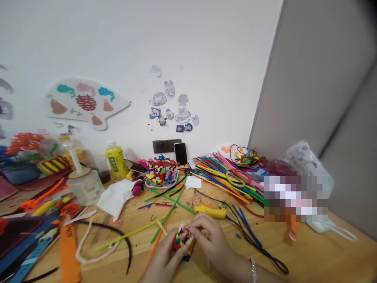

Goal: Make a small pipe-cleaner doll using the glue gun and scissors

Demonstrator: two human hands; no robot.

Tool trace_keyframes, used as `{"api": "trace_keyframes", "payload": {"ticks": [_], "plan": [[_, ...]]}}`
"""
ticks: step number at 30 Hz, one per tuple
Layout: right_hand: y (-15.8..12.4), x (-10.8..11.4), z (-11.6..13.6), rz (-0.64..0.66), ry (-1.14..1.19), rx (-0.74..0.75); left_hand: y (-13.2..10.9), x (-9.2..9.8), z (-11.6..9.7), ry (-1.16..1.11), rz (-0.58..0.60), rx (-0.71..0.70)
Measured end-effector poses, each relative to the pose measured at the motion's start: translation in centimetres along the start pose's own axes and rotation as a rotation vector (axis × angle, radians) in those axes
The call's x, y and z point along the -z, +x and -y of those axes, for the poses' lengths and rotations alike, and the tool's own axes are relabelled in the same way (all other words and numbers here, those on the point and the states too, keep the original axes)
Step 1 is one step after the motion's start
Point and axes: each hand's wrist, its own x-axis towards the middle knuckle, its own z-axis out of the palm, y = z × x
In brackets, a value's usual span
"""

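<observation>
Both my hands meet low in the middle of the view over a wooden table. My left hand cups a small craft piece from below; the piece is red with pink, green and yellow bits. My right hand closes over its right side, fingertips pinched on its top, and a silver bracelet circles that wrist. A yellow-handled tool lies just beyond my right hand. Green and orange pipe cleaners lie in front of my left hand.
A big heap of coloured pipe cleaners fills the back right. A tray of small figures, a phone, a yellow bottle, a plastic jar, a white tissue, a black cable and a white bag surround the hands.
</observation>
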Motion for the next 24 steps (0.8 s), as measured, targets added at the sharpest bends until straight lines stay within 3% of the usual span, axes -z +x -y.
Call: {"api": "trace_keyframes", "payload": {"ticks": [6,12,18,24], "plan": [[-0.3,0.3,0.1,0.039,-0.227,0.075,0.0,0.1,-0.3,0.034,0.045,-0.024],[1.2,2.1,0.1,-0.213,-0.052,-0.141,-0.1,0.1,-0.3,0.068,0.026,-0.002],[1.4,2.5,0.1,0.074,0.059,-0.143,0.0,0.1,-0.7,0.072,0.056,-0.016],[0.5,1.4,0.5,0.187,-0.327,0.104,0.0,0.2,-1.0,0.098,0.091,-0.038]]}}
